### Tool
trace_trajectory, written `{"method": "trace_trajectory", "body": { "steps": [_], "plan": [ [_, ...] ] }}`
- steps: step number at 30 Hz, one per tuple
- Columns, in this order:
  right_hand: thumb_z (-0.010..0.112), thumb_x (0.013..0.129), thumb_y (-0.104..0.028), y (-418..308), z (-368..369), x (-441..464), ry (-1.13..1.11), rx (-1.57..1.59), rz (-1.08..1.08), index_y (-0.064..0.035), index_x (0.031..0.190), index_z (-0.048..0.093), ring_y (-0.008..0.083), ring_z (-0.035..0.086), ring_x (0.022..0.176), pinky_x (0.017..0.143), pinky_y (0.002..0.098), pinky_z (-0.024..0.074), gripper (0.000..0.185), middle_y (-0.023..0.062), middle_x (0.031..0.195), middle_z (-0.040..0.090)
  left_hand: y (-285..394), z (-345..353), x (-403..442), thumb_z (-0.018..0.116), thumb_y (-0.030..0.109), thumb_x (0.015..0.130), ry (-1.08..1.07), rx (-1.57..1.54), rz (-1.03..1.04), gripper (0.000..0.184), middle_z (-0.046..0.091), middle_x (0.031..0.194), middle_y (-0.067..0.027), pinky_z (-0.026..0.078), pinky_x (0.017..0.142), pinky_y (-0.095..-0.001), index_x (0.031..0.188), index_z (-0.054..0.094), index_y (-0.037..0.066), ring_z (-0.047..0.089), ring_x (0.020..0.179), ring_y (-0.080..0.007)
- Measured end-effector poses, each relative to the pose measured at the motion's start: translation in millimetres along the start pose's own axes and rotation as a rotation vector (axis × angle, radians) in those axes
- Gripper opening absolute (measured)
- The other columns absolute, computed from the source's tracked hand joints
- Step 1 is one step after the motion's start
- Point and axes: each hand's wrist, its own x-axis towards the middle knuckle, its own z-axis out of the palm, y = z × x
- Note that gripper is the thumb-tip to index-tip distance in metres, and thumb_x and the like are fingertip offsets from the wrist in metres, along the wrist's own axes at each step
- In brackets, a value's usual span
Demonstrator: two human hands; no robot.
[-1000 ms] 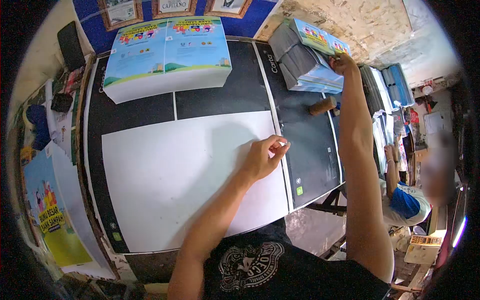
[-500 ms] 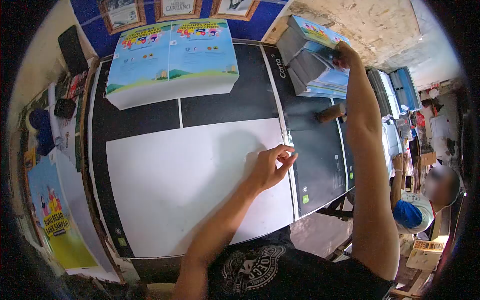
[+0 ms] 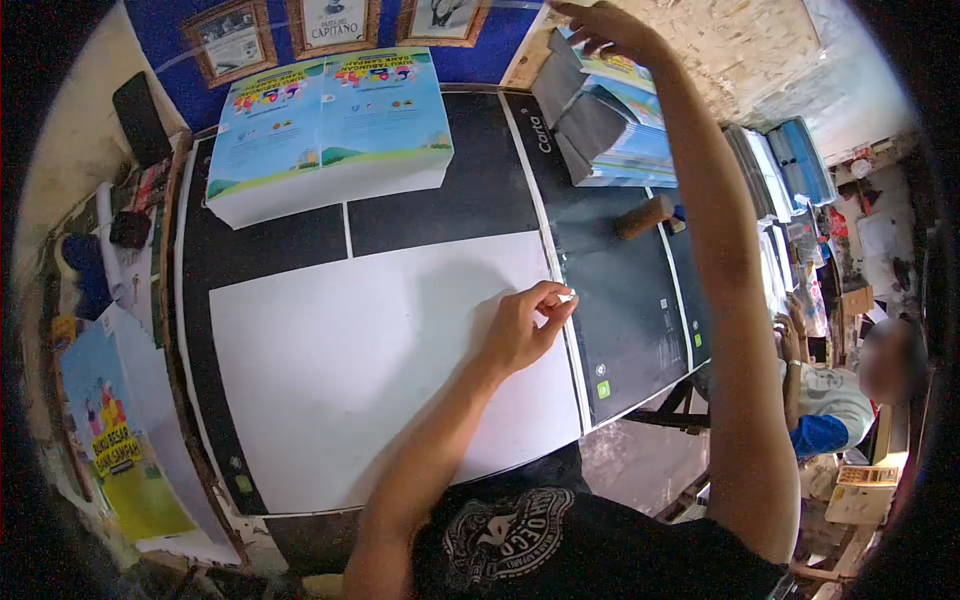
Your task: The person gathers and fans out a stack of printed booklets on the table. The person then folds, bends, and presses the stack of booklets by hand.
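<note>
My left hand hovers over or rests on the right part of a large white sheet; contact is unclear. Its fingers are curled, thumb and forefinger drawn together in a pinch, and anything between them is too small to make out. At the top of the view, my right hand is raised with fingers stretched out and holds nothing visible. Below and beside it stands a stack of printed blue sheets with grey sheets on its left side.
A thick stack of printed covers stands at the back of the black tabletop. Near the right arm lies a brown wooden block. Another person works at the right. A printed poster is at left.
My right hand has let go of the printed stack's edge and risen up and left, its fingers opening. My left hand has shifted slightly left, its pinch tighter.
</note>
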Motion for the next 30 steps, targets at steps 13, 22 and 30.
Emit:
{"method": "trace_trajectory", "body": {
  "steps": [13,22,30],
  "plan": [
    [0.069,0.084,-0.069,19,42,51,-0.087,-0.035,0.269,0.001,0.079,0.069,0.0252,0.073,0.058,0.033,0.0282,0.0461,0.07,0.0155,0.056,0.062,-16,7,0,0.07,0.019,0.097,0.015,-0.039,0.083,0.024,0.073,0.084,-0.0112,0.058,0.075,-0.0332,0.113,0.066,0.002,0.072,0.077,-0.0188],
    [0.068,0.081,-0.073,57,32,79,-0.052,0.069,0.209,-0.0017,0.078,0.062,0.0251,0.07,0.054,0.034,0.0276,0.0473,0.072,0.0159,0.06,0.066,-20,9,0,0.07,0.019,0.097,0.016,-0.045,0.098,0.022,0.073,0.081,-0.0115,0.058,0.074,-0.0345,0.111,0.066,0.003,0.072,0.075,-0.0204],
    [0.068,0.093,-0.041,30,50,39,-0.062,0.054,-0.025,-0.005,0.118,0.066,0.0169,0.065,0.052,0.046,0.031,0.0565,0.044,0.0111,0.08,0.073,-21,12,0,0.071,0.018,0.096,0.051,-0.042,0.101,0.022,0.074,0.083,-0.0112,0.058,0.073,-0.0343,0.111,0.067,0.003,0.073,0.076,-0.0218]
  ]
}}
